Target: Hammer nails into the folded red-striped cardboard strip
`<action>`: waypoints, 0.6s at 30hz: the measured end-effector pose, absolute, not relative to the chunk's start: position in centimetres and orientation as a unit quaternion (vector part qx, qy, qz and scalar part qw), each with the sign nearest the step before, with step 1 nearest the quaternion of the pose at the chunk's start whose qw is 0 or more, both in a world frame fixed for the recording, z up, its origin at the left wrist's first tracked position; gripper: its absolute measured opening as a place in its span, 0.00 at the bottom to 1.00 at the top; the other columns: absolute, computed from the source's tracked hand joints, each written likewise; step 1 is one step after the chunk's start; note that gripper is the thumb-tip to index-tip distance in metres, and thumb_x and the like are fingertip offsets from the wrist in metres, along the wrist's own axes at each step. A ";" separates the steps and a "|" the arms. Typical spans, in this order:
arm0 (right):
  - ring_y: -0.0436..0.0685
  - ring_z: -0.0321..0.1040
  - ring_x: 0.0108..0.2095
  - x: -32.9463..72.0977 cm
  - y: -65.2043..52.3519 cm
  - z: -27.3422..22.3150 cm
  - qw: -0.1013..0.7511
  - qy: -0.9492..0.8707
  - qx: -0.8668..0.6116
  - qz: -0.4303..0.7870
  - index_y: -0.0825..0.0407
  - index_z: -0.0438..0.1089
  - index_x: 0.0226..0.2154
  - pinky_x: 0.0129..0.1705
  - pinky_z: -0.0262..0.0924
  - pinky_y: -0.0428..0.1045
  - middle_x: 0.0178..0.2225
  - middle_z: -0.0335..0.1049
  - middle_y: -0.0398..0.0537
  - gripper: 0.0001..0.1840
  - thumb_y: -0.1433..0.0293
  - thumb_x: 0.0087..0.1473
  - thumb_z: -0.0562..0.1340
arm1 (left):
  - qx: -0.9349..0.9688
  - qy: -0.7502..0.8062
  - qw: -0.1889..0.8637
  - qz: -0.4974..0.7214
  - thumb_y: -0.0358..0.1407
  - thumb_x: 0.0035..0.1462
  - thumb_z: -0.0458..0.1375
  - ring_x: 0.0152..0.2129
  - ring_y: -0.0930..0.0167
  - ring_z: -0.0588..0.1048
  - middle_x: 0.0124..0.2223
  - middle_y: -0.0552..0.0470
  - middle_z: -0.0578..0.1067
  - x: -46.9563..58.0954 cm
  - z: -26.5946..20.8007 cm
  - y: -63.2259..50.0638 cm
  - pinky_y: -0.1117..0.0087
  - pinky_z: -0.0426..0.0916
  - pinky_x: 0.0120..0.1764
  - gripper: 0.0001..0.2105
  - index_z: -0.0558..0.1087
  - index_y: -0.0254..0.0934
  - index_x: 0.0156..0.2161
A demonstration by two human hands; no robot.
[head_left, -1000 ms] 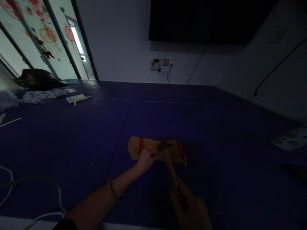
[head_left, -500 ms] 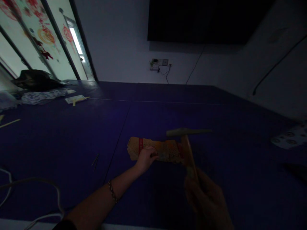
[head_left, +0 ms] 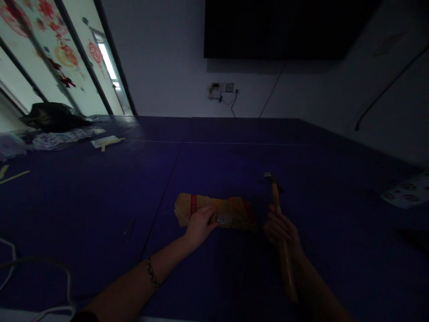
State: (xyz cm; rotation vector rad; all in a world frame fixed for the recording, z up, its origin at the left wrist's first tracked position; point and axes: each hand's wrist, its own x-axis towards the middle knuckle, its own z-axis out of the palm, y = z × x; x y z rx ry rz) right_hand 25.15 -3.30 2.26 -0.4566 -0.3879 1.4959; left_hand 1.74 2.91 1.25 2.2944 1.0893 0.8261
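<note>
A hammer with a wooden handle (head_left: 275, 197) is in my right hand (head_left: 283, 230), its fingers wrapped round the middle of the handle and the metal head pointing away from me. My left hand (head_left: 200, 226) lies over a long tan piece with a rough, speckled surface and ragged ends (head_left: 234, 208); a red band crosses its left part. Thumb and fingers of the left hand come together at its near edge, and whatever is between them is too dark and small to make out. The hammer is to the right of the tan piece, apart from it.
Thin nail-like pieces (head_left: 130, 227) lie left on the dark blue tabletop (head_left: 214, 165). White cables (head_left: 69, 286) curl at the near left corner. Farther left are a white packet (head_left: 105, 141), plastic bags (head_left: 60, 137) and a black bag (head_left: 55, 117). A pale item with round marks (head_left: 407, 193) is at right.
My right hand has lowered and turned the hammer, gripping it nearer the head; the head has moved from side-on to pointing forward. My left hand stays at the tan piece.
</note>
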 end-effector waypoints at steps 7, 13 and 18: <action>0.37 0.48 0.05 24.3 -3.7 3.1 0.697 -0.140 -0.188 0.677 0.52 0.57 0.19 0.08 0.45 0.33 0.09 0.54 0.27 0.11 0.77 0.47 0.59 | 0.838 0.391 0.202 0.323 0.33 0.46 0.61 0.46 0.65 0.68 0.48 0.42 0.69 1.5 1.0 2.7 0.63 0.64 0.48 0.23 0.64 0.34 0.49; 0.37 0.50 0.05 24.5 -3.7 3.0 0.682 -0.147 -0.194 0.690 0.51 0.58 0.22 0.08 0.46 0.34 0.09 0.56 0.28 0.09 0.78 0.48 0.57 | 0.869 0.358 0.144 0.311 0.35 0.54 0.53 0.47 0.68 0.67 0.48 0.45 0.71 -0.5 3.6 2.8 0.64 0.63 0.49 0.13 0.67 0.36 0.46; 0.38 0.47 0.04 24.6 -3.7 2.5 0.662 -0.176 -0.208 0.698 0.51 0.59 0.21 0.07 0.45 0.33 0.08 0.53 0.28 0.10 0.77 0.48 0.59 | 0.876 0.410 0.042 0.251 0.32 0.57 0.46 0.48 0.69 0.67 0.47 0.48 0.72 -6.0 5.0 0.9 0.63 0.60 0.52 0.12 0.70 0.37 0.43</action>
